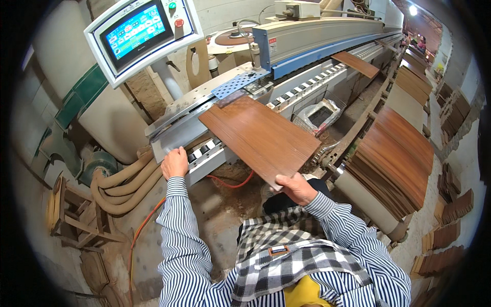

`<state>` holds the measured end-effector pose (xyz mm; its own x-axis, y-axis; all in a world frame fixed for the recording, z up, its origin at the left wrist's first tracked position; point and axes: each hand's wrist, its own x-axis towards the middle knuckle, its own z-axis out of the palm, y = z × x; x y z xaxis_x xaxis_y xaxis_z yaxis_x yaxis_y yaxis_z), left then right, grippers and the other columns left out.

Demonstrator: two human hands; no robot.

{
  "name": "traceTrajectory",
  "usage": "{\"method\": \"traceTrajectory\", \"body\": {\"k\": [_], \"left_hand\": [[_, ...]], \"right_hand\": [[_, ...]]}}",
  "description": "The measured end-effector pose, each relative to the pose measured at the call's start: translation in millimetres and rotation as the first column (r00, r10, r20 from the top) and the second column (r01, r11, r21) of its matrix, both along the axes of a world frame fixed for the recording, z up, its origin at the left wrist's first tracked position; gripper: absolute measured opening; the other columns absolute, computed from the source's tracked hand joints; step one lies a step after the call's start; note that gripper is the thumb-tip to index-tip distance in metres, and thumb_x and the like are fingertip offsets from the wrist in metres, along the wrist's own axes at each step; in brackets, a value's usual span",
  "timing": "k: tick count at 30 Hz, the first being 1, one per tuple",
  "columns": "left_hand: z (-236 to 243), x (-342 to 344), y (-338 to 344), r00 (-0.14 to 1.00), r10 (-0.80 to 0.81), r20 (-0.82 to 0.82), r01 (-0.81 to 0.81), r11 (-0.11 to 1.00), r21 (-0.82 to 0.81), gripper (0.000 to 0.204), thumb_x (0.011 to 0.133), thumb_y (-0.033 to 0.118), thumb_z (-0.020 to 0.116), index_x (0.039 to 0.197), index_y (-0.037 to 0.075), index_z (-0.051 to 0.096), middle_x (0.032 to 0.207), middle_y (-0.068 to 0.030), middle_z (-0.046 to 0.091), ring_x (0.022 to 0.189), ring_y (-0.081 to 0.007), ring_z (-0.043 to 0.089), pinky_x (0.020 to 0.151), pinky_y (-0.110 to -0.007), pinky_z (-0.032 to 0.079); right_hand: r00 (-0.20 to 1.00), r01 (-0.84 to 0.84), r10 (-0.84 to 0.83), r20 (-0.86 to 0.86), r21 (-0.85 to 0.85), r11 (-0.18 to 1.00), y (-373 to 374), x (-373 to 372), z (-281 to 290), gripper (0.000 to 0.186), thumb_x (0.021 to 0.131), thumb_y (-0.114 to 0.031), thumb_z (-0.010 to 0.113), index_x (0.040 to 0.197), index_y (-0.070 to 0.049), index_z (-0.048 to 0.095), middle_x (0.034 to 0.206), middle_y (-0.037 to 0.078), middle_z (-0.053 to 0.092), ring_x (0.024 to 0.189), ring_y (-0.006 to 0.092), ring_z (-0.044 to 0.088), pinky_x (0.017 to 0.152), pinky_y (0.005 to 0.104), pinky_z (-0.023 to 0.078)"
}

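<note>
Records a long machine [327, 46] with beige housing and blue lower strip, extending from centre to far right. Lists, on the right, a stack of brown boards [394, 153] lying on a roller frame [360, 197]. Notes a wooden stand [56, 204] at near left, with tan hoses [130, 176] looping just beside it. Locates the brown panel [261, 138] at centre, lying aslant, far-left end at the machine just below the blue perforated plate [239, 84], near-right corner jutting out toward the wearer. Finds a control screen [138, 36] in a white frame at far left, lit. Shows a smaller brown board [356, 64] farther along the machine, to the right.

Finds the right hand [297, 188] closed on the panel's near-right corner, thumb on top, fingers hidden beneath. Finds the left hand [175, 163] at the machine's near-left end, fingers curled, touching the edge; cannot tell whether gripping it. Notes finally a red button [179, 23] beside the screen.
</note>
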<state>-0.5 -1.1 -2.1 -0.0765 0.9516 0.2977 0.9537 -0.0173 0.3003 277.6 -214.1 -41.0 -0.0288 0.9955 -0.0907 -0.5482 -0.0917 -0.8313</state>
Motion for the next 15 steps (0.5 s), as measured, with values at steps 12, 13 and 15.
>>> {"method": "traceTrajectory", "body": {"k": [12, 13, 15], "left_hand": [[0.2, 0.6, -2.4, 1.000, 0.013, -0.004, -0.013, 1.000, 0.003, 0.040, 0.087, 0.037, 0.042, 0.082, 0.007, 0.067, 0.083, -0.0190, 0.064, 0.079, -0.0367, 0.061, 0.073, -0.045, 0.047], [0.9, 0.2, -3.5, 1.000, 0.008, -0.006, -0.008, 1.000, 0.009, 0.040, 0.087, 0.037, 0.042, 0.082, 0.007, 0.067, 0.083, -0.0191, 0.064, 0.079, -0.0367, 0.061, 0.073, -0.045, 0.047], [-0.3, 1.9, -2.9, 1.000, -0.002, -0.013, 0.002, 1.000, 0.010, 0.040, 0.087, 0.037, 0.042, 0.081, 0.006, 0.067, 0.083, -0.0193, 0.064, 0.078, -0.0367, 0.061, 0.073, -0.045, 0.047]], "right_hand": [[0.950, -0.272, 0.261, 0.170, 0.045, 0.961, 44.3, -40.4, -4.4, 0.028, 0.081, -0.014, 0.064, 0.103, 0.001, 0.056, 0.092, 0.006, 0.059, 0.081, 0.0128, 0.056, 0.072, 0.0271, 0.046], [0.948, -0.250, 0.234, 0.217, 0.048, 0.967, 43.3, -40.6, -4.8, 0.027, 0.082, -0.016, 0.064, 0.102, 0.001, 0.056, 0.091, 0.006, 0.059, 0.081, 0.0126, 0.056, 0.072, 0.0272, 0.047], [0.958, -0.199, 0.179, 0.226, 0.068, 0.978, 40.7, -43.4, -12.1, 0.027, 0.083, -0.018, 0.062, 0.101, 0.002, 0.057, 0.091, 0.006, 0.060, 0.081, 0.0124, 0.056, 0.071, 0.0268, 0.047]]}}
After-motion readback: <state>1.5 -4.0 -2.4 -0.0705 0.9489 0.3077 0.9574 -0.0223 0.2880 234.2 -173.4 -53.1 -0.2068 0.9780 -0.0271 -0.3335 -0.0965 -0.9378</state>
